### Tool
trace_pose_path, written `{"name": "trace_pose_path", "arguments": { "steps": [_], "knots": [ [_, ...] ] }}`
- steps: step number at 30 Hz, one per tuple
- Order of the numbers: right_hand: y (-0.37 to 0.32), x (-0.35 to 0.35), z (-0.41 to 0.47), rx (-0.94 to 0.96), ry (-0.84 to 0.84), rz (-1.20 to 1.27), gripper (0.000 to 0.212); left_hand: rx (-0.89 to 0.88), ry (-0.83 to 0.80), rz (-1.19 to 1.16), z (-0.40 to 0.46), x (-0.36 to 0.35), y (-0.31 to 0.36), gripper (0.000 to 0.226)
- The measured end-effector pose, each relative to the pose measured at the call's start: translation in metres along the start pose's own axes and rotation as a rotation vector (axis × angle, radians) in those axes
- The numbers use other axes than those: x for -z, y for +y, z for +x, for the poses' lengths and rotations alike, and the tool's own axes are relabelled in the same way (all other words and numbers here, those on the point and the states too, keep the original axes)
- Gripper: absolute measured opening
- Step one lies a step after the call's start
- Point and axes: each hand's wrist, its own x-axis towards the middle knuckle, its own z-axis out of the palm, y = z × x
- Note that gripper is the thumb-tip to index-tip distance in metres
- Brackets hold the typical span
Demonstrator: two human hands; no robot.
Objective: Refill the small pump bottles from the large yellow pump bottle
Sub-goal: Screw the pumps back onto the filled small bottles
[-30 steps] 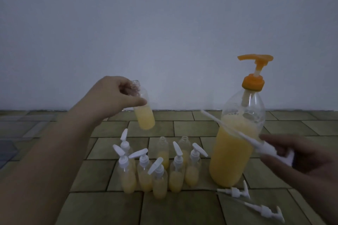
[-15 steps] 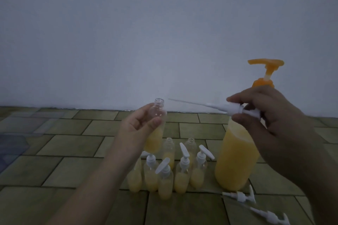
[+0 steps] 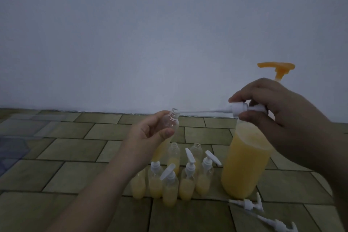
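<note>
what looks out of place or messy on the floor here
No spill shows. Two white pump tops lie loose on the tiles by the large yellow bottle, and two small bottles at the back of the cluster stand uncapped, likely awaiting them.

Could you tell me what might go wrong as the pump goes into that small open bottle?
The pump's thin tube, lying nearly level, could miss the narrow neck of the tilted small bottle in the left hand and drip. The right hand hovers beside the large yellow bottle; a bump could topple it.
</note>
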Motion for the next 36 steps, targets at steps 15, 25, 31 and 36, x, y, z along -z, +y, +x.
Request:
{"name": "trace_pose_path", "arguments": {
  "steps": [15,25,31,36],
  "knots": [
    [-0.023,-0.044,0.038,-0.154,-0.087,0.586,0.031,-0.108,-0.115,0.068,-0.011,-0.014,0.008,0.033],
    [-0.028,-0.068,0.033,-0.315,0.024,1.055,0.060,0.007,-0.050,-0.135,-0.016,-0.021,0.011,0.036],
    [-0.026,-0.062,0.030,-0.300,-0.135,1.238,0.073,0.064,-0.022,-0.160,-0.013,-0.020,0.015,0.044],
    [-0.028,-0.068,0.033,-0.366,-0.009,1.140,0.067,0.075,-0.031,-0.191,-0.012,-0.019,0.014,0.052]
  ]
}}
